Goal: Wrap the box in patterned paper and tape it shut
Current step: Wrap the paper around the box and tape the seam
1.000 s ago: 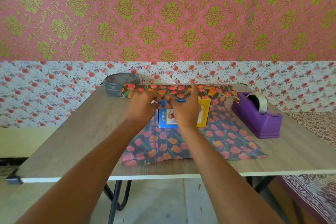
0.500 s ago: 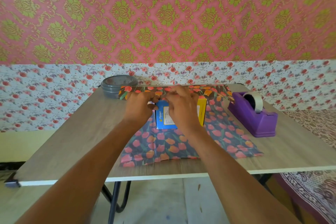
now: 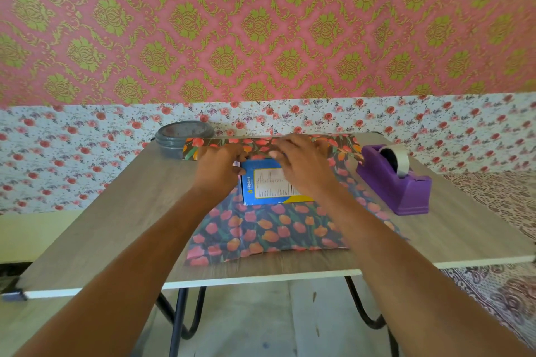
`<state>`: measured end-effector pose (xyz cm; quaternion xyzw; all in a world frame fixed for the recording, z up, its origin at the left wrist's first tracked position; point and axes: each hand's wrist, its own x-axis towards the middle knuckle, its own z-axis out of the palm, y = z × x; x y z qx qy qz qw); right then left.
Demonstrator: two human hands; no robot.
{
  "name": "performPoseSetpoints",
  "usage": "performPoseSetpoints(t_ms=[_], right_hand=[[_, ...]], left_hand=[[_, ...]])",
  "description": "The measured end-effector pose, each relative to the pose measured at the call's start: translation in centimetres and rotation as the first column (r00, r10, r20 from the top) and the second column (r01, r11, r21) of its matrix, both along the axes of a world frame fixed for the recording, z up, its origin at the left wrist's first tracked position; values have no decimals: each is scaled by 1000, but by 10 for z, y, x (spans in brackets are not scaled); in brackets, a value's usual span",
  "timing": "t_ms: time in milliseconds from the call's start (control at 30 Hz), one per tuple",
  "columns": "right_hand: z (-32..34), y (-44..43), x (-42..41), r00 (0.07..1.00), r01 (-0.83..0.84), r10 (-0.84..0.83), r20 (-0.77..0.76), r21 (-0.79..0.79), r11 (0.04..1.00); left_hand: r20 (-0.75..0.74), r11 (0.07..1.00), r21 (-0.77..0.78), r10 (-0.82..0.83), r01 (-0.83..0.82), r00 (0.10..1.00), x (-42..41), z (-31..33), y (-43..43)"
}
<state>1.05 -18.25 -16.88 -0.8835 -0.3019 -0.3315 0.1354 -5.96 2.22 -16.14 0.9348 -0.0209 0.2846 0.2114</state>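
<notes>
Change from half a second ago first: slid rightward with the right hand (image 3: 301, 166), now hiding the yellow right end of the box (image 3: 269, 187) on show earlier. Hardly budged with the left hand (image 3: 220, 166), parked at the box's upper left corner as before. Much the same hold on the far flap of the patterned paper (image 3: 269, 229), drawn up and over the box top. Pinching the flap's edge in the left grip, thumb underneath, fingers curled on top. Draped over the flap with the right fingers, thumb out of sight, so cannot tell whether pinching or merely pressing in that grip. On to the box: sitting in the middle of the desk (image 3: 116, 211) on the spread sheet, under both hands, near the purple tape dispenser (image 3: 400, 191) at the right and well apart from the grey round tub (image 3: 182, 139) at the far left. Long axis running left to right, square with the near desk edge; broad face turned to the near side. Blue cardboard, white printed label across that face, brand word running sideways up the left end, yellow wedge at the lower right corner. Around it, dark paper strewn with pink and orange tulips on green stems: near half lying flat, reaching almost to the near edge; far flap raised in a long band from left to right behind the knuckles.
</notes>
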Motion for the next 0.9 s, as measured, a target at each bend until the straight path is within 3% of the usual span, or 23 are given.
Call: performPoseSetpoints(t_ms=[167, 300, 567, 667, 767, 900], right_hand=[[16, -52, 23, 990, 81, -94, -109, -120, 989], [21, -85, 22, 960, 61, -109, -257, -188, 980], [10, -108, 36, 992, 114, -100, 74, -215, 970], [5, -110, 35, 978, 96, -30, 207, -317, 944], [0, -109, 33, 976, 130, -51, 210, -377, 917], [4, -107, 32, 993, 55, -26, 116, -258, 964]], left_hand=[[23, 988, 152, 34, -37, 999, -7, 8, -13], [-107, 927, 368, 117, -70, 987, -2, 19, -14], [-71, 885, 450, 168, -119, 983, 1, 14, -3], [-60, 892, 434, 165, -123, 984, 3, 10, -7], [-30, 896, 425, 153, -126, 988, 4, 8, -12], [-9, 891, 439, 135, -118, 991, 0, 5, -17]])
